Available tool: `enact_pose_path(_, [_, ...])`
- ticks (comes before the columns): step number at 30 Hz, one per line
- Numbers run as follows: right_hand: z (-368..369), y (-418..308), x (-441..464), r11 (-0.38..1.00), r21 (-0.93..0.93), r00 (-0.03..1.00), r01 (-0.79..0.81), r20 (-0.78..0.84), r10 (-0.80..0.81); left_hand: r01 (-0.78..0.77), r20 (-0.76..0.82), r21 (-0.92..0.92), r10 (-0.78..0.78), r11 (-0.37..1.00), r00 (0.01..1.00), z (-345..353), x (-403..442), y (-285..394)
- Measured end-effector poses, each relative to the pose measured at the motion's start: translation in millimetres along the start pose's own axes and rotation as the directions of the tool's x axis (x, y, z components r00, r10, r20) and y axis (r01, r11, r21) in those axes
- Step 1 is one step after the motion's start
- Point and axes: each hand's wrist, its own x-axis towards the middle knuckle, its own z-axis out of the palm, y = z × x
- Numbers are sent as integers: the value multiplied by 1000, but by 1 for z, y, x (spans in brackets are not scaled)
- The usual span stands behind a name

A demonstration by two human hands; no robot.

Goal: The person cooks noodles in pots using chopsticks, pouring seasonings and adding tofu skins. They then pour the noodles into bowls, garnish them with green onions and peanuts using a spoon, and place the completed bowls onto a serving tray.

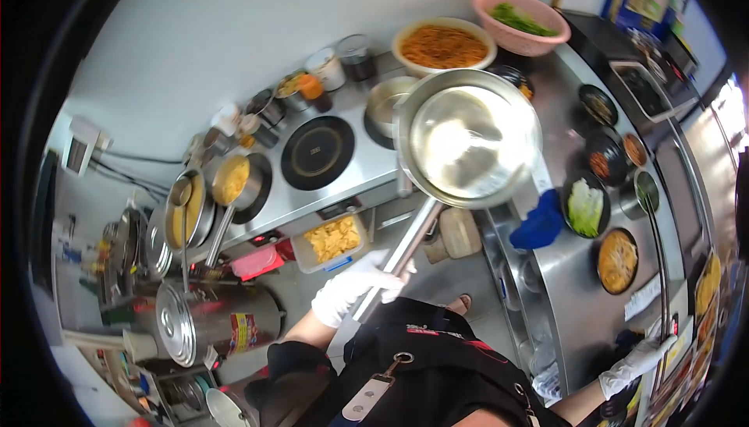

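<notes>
My left hand (360, 285), in a white glove, is wrapped round the long handle of a steel pan (468, 138). The pan is held up over the floor and the counter edge, its shiny inside facing the camera. At the lower right my right hand (640, 361), also gloved, grips a pair of long dark chopsticks (663, 279). Their far tips reach a small steel container (640, 193) on the right counter. Near it stand a black bowl of lettuce (585, 207) and a bowl of noodle-like food (617, 261).
Along the wall, the stove (269, 212) bears a pan of yellow food (232, 180), a flat black hob (317, 153) and jars. A basin of orange-brown food (444, 46) and a pink basin (521, 23) stand behind. A large steel pot (211, 322) is lower left.
</notes>
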Motion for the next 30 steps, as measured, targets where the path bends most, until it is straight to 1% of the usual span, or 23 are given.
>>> enact_pose_path(1, [20,13,-9,998,33,999,-54,8,53,-53,-56,-21,52,998,997,-22,-19,1])
enact_pose_path(2, [35,29,-20,992,67,994,-108,19,107,-96,-104,-115,84,989,991,-42,-34,0])
enact_pose_path(3, [51,51,-33,969,-241,980,45,198,4,-132,-174,-107,113,985,978,-64,-43,0])
enact_pose_path(4, [63,80,-48,838,-482,916,255,399,-49,-168,-244,-97,140,981,960,-88,-52,0])
enact_pose_path(5, [60,115,-33,970,-232,867,77,495,50,-194,-263,-109,160,975,951,-113,-58,0])
enact_pose_path(6, [105,131,-80,830,-484,829,278,557,48,-208,-319,-149,152,967,936,-136,-62,3])
enact_pose_path(7, [153,147,-137,560,-509,613,653,790,4,-221,-369,-188,139,957,919,-162,-63,6])
enact_pose_path(8, [204,155,-208,610,-513,620,604,783,45,-237,-380,-197,149,951,913,-189,-63,5])
enact_pose_path(9, [235,177,-249,721,-511,611,469,776,152,-250,-376,-216,155,944,914,-216,-61,6])
enact_pose_path(10, [264,193,-299,783,-459,580,420,799,158,-260,-371,-235,160,937,915,-243,-60,7])
enact_pose_path(11, [290,215,-344,914,-352,486,202,846,219,-274,-380,-245,167,930,910,-266,-59,9])
enact_pose_path(13, [331,240,-431,941,-321,286,-108,896,339,-234,-338,-257,140,938,931,-301,-56,10])
enact_pose_path(15, [373,252,-517,932,-363,113,24,927,358,-227,-335,-267,131,937,933,-332,-50,8])
enact_pose_path(17, [399,282,-585,951,-309,-63,-4,949,308,-198,-315,-286,103,938,943,-347,-52,13])
enact_pose_path(19, [414,315,-643,930,-344,-168,-129,932,321,-197,-298,-339,93,920,950,-356,-51,19])
enact_pose_path(20, [420,331,-667,912,-402,-193,-85,904,380,-198,-298,-349,91,916,950,-359,-51,21])
enact_pose_path(21, [425,345,-689,885,-447,-224,-126,882,414,-206,-295,-348,102,915,950,-364,-48,21])
enact_pose_path(22, [427,368,-708,923,-378,-238,-75,905,352,-213,-291,-347,111,913,950,-368,-45,18])
enact_pose_path(24, [435,391,-738,916,-399,-270,-32,886,376,-197,-270,-376,96,905,958,-375,-44,18])
enact_pose_path(26, [443,419,-759,924,-382,-314,12,876,366,-113,-256,-272,41,956,966,-378,-50,22])
enact_pose_path(27, [445,433,-768,931,-365,-322,19,879,351,-145,-262,-312,62,939,963,-384,-44,13])
enact_pose_path(28, [446,446,-775,918,-396,-329,2,867,375,-151,-274,-318,62,936,960,-393,-43,1])
enact_pose_path(30, [456,447,-784,905,-407,-369,125,827,423,-286,-327,-506,125,814,937,-397,-48,-4])
